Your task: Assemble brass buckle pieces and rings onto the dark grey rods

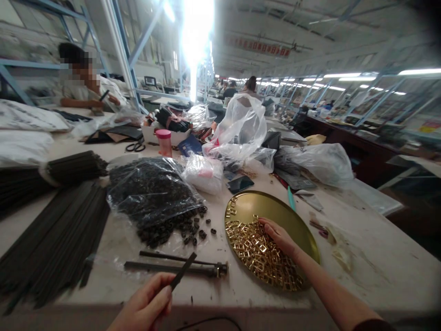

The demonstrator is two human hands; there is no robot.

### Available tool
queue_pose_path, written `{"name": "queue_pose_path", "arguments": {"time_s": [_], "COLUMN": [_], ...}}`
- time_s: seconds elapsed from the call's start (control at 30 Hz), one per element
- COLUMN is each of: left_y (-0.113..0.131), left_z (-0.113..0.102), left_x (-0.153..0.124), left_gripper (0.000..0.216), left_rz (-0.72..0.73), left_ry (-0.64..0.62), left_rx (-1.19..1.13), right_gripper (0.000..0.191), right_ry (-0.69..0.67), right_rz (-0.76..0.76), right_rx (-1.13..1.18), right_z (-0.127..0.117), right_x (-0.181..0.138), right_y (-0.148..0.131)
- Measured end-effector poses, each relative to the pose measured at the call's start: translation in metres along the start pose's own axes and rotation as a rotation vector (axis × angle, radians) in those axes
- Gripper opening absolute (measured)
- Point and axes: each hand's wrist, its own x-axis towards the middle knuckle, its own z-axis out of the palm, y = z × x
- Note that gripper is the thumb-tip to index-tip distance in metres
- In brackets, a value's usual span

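Pinched between the thumb and fingers of my left hand is a short dark strip, tilted up to the right. Just beyond it on the table lie a couple more dark strips with a gold-trimmed end. My right hand reaches over a round gold tray and rests on its heap of small rectangular gold buckles. The fingers are together, with a gold buckle at their tips. The underside of that hand is hidden.
Small black loops spill from a clear plastic bag. Long dark strips lie at left, with a tied bundle behind. Scissors, a pink-lidded jar, a phone and plastic bags stand farther back. A co-worker sits at far left.
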Motion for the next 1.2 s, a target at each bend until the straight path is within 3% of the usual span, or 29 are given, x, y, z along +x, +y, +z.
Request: {"name": "queue_pose_path", "arguments": {"time_s": [0.13,0.27,0.37,0.43,0.47,0.57,0.67,0.9,1.07,1.2], "left_y": [0.012,0.017,0.016,0.014,0.013,0.01,0.005,-0.014,-0.017,-0.015], "left_z": [0.008,0.009,0.007,0.007,0.008,0.01,0.01,0.0,-0.006,-0.014], "left_x": [-0.013,-0.029,-0.039,-0.044,-0.046,-0.051,-0.053,-0.048,-0.04,-0.033], "left_gripper": [0.028,0.024,0.024,0.025,0.026,0.025,0.021,0.02,0.022,0.025], "left_rz": [-0.079,-0.112,-0.111,-0.105,-0.102,-0.091,-0.08,-0.016,-0.018,-0.042], "left_ry": [-0.128,-0.203,-0.226,-0.242,-0.25,-0.291,-0.337,-0.346,-0.367,-0.381], "left_rx": [-0.139,-0.342,-0.42,-0.435,-0.435,-0.394,-0.346,-0.466,-0.551,-0.572], "right_gripper": [0.05,0.052,0.049,0.045,0.041,0.033,0.027,0.025,0.029,0.028], "right_ry": [-0.075,-0.134,-0.011,0.075,0.052,-0.254,-0.441,-0.503,-0.712,-0.782], "right_rz": [-0.017,-0.102,-0.201,-0.221,-0.181,0.019,0.193,0.662,0.923,0.971], "right_rx": [0.04,-0.112,-0.229,-0.153,-0.056,0.455,0.841,1.367,1.534,1.736], "right_z": [0.015,0.026,0.032,0.039,0.043,0.064,0.084,0.109,0.13,0.14], "right_x": [-0.009,-0.016,-0.028,-0.043,-0.051,-0.075,-0.087,-0.093,-0.097,-0.094], "right_y": [-0.025,-0.049,-0.088,-0.125,-0.146,-0.202,-0.236,-0.238,-0.241,-0.247]}}
